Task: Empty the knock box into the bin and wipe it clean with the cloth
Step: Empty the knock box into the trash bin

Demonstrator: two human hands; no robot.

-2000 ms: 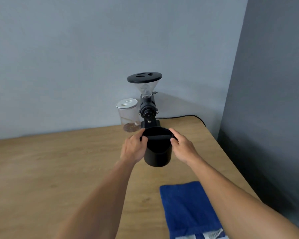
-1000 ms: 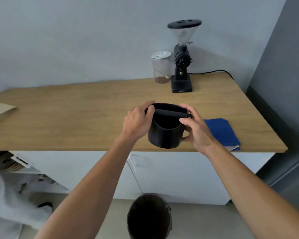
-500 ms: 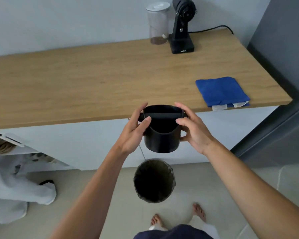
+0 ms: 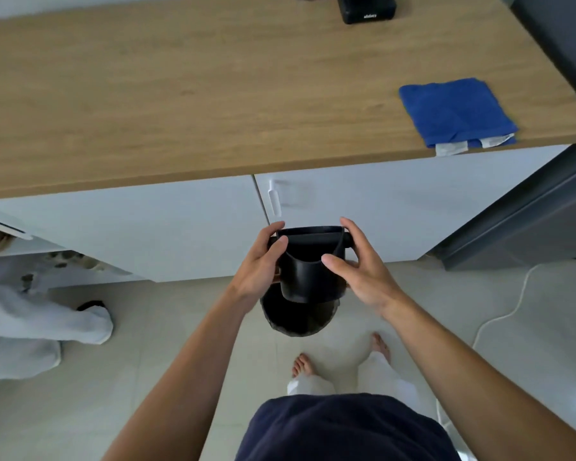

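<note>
I hold the black knock box [image 4: 308,271] upright in the air, in front of the white cupboards and directly above the round black bin [image 4: 296,322] on the floor. My left hand [image 4: 263,261] grips its left side with the thumb on the rim. My right hand [image 4: 359,267] holds the right side, thumb across the front wall. The knock bar spans the top of the box; its contents are not visible. The folded blue cloth [image 4: 456,111] lies on the wooden counter [image 4: 180,94] at the right, near the front edge.
The black base of a coffee grinder [image 4: 368,10] stands at the counter's back. White cupboard doors [image 4: 379,207] sit under the counter, a dark grey appliance [image 4: 546,211] at right. White fabric [image 4: 30,327] lies on the floor at left, a white cable [image 4: 506,311] at right. My bare feet stand behind the bin.
Both hands carried the knock box off the counter, toward me and down, until it hangs over the bin. My head tilted down, so the floor and my feet came into view.
</note>
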